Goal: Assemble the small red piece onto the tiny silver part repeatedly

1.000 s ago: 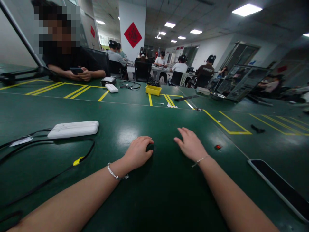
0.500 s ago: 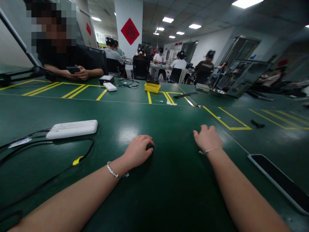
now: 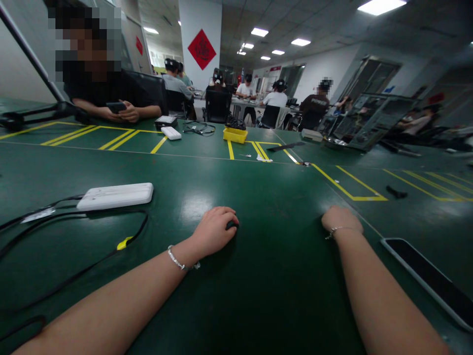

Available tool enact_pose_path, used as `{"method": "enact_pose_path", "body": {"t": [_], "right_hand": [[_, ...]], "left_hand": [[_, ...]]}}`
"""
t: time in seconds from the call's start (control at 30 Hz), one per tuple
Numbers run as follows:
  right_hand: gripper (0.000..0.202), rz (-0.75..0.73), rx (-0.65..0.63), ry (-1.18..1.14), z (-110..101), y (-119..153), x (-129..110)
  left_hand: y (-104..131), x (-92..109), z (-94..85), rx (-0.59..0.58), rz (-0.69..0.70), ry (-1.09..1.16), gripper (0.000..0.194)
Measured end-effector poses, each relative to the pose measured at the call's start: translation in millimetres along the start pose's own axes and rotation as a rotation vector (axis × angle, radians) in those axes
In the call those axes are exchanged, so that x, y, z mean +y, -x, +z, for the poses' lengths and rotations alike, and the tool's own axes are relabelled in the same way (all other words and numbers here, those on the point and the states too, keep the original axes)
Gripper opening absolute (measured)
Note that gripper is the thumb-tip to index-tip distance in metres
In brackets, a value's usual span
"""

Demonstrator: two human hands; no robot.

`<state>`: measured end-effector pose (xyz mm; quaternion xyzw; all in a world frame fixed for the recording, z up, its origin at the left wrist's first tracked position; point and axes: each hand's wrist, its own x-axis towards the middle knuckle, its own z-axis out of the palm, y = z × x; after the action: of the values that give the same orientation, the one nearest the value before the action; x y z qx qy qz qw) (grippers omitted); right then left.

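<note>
My left hand (image 3: 216, 229) rests low over the green table (image 3: 281, 276), its fingers wrapped round a small dark rounded object (image 3: 232, 225). Only a bit of that object shows at the fingertips, so its kind is unclear. A silver bracelet (image 3: 177, 259) circles the left wrist. Farther right, my right hand (image 3: 342, 220) is curled into a fist close to the tabletop, knuckles forward. Its fingers are tucked under, and whatever they may hold is hidden. The nearest thing to it is a phone-like slab (image 3: 424, 276) with a black face and pale edge, lying to its right.
A white power bank (image 3: 116, 196) with black cables (image 3: 99, 259) lies at left. Farther back stand a yellow bin (image 3: 235, 135) with dark cords, a small white box (image 3: 171, 133) and yellow tape lines. Across the table sits a person (image 3: 107, 93) with a phone; other people sit behind.
My right hand has moved to the right and a little nearer, and its fingers have curled out of sight. The left hand keeps its grip. The whole view has shifted slightly.
</note>
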<state>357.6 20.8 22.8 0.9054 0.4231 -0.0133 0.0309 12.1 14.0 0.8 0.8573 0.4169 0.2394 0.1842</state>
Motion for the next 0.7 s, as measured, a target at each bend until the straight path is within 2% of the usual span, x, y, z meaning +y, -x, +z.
{"method": "enact_pose_path", "body": {"t": [0.1, 0.2, 0.27, 0.33, 0.4, 0.5, 0.6, 0.7], "right_hand": [[0.035, 0.005, 0.018, 0.011, -3, 3, -2], [0.033, -0.109, 0.17, -0.019, -6, 13, -15], [0.034, -0.339, 0.328, -0.13, -6, 27, -34], [0.036, -0.656, 0.422, -0.283, -5, 48, -59], [0.035, -0.968, 0.409, -0.393, 0, 74, -84], [0.034, -1.284, 0.333, -0.489, 8, 111, -112], [0.032, -1.444, 0.274, -0.528, 13, 131, -122], [0.033, -1.442, 0.318, -0.492, 8, 125, -118]], "left_hand": [[0, 1, -0.4, 0.006, 0.005, -0.008, 0.014], [-1, 1, -0.7, 0.019, 0.008, 0.003, 0.014], [-1, 2, -1.7, 0.021, 0.002, 0.023, 0.015], [-1, 4, -3.0, 0.019, -0.019, 0.054, 0.018], [-1, 5, -3.6, 0.026, -0.054, 0.099, 0.022], [-1, 6, -2.5, 0.034, -0.087, 0.166, 0.025], [-1, 5, -0.4, 0.003, -0.079, 0.178, 0.02], [-2, 5, -0.4, -0.032, -0.09, 0.209, 0.019]]}}
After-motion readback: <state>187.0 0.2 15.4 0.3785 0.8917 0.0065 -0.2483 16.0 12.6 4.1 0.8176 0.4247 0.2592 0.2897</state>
